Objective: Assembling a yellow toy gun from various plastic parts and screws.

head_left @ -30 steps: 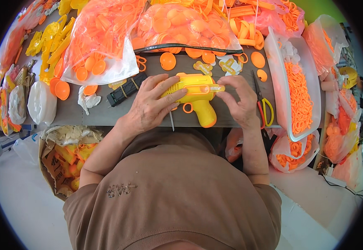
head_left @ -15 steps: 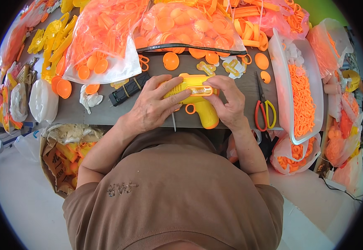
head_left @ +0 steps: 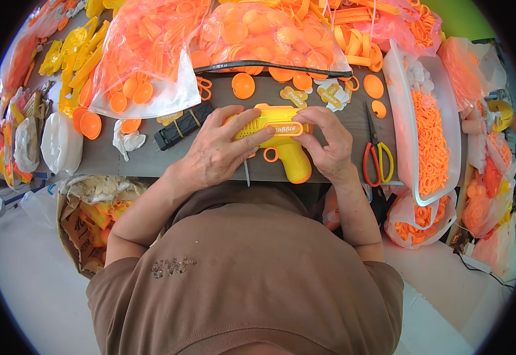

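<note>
A yellow toy gun (head_left: 295, 158) lies between my hands at the table's near edge, its grip pointing toward me and an orange ring trigger beside the grip. On its upturned side sits an orange-framed oval label plate (head_left: 284, 128). My left hand (head_left: 219, 145) wraps the front of the gun, fingers over the top and along the side. With thumb and fingers, my right hand (head_left: 327, 142) grips the rear end by the plate's right edge. A thin pale strip (head_left: 247, 173) hangs below the gun near my left fingers. The palm sides of both hands are hidden.
Right of my hand lie scissors (head_left: 377, 155) with red and yellow handles. Beyond them stands a clear bin (head_left: 391, 106) of small orange rings. Bags of orange parts (head_left: 269, 38) fill the back. A dark banded bundle (head_left: 182, 126) lies left; an open sack (head_left: 71, 228) stands below.
My right thumb and fingers have shifted slightly right along the plate, uncovering more of its right end. My left hand and the gun stay nearly where they were.
</note>
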